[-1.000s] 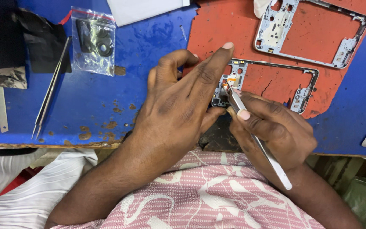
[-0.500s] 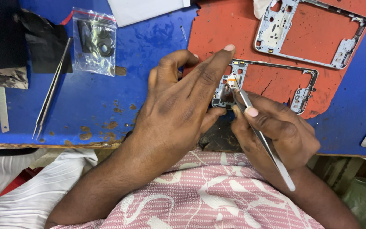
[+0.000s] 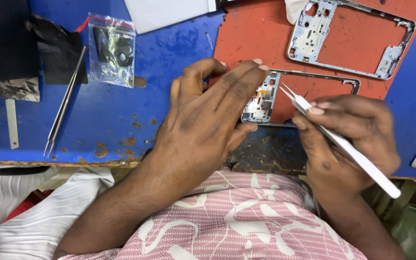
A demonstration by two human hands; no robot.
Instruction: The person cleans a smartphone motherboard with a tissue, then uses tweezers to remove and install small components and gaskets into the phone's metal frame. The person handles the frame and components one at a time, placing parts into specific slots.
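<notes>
Left hand [image 3: 208, 120]: fingers spread flat, gripping nothing, pressing down on the left end of the phone frame [image 3: 309, 98].
Right hand [image 3: 347, 139]: closed around white tweezers [image 3: 335, 137], tips parted, pointing up-left toward the frame.
Phone frame: under the left fingertips, on the red mat [image 3: 261, 38].
Second frame [image 3: 350, 38]: beyond both hands, apart.
Metal tweezers [image 3: 66, 101]: well left of the left hand.

The person wears a pink shirt [image 3: 246, 216] with white swirling line patterns. Both forearms are bare; the left hand [image 3: 208, 120] and right hand [image 3: 347, 139] wear no gloves.
</notes>
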